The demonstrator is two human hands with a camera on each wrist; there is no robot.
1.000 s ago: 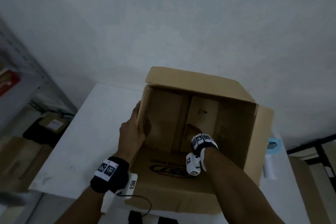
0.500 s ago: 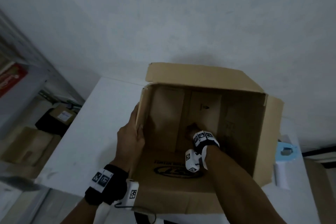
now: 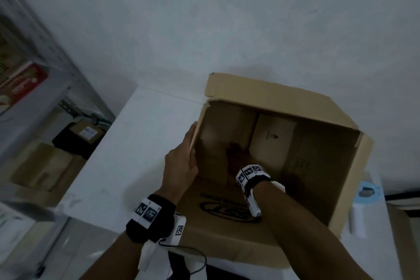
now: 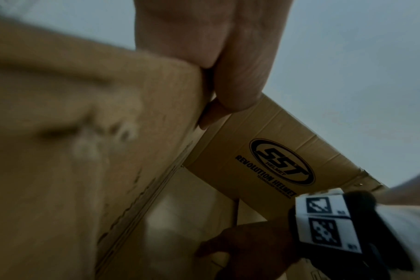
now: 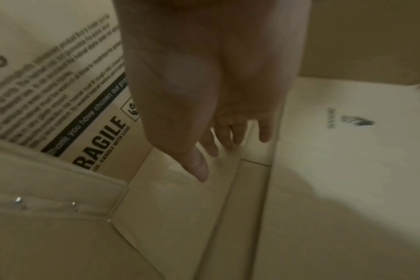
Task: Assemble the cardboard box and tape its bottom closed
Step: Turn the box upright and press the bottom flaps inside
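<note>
A brown cardboard box (image 3: 341, 177) stands open side up on the white table (image 3: 136, 143), its top flaps folded outward. My left hand (image 3: 193, 143) grips the rim of the box's left wall; the left wrist view shows thumb and fingers (image 4: 237, 81) pinching that edge. My right hand (image 3: 235, 150) reaches down inside the box. In the right wrist view its fingers (image 5: 228, 140) are straight and spread, over the seam between the bottom flaps (image 5: 336, 170). It holds nothing.
A light blue tape dispenser (image 3: 367, 193) lies on the table just right of the box, with a white object (image 3: 356, 218) in front of it. A metal shelf with a red package (image 3: 20, 84) stands at left, and cartons (image 3: 43, 166) sit on the floor below.
The head view has drifted, so the box sits further right in the picture. My right hand has slid slightly left along the box bottom. My left hand keeps its grip.
</note>
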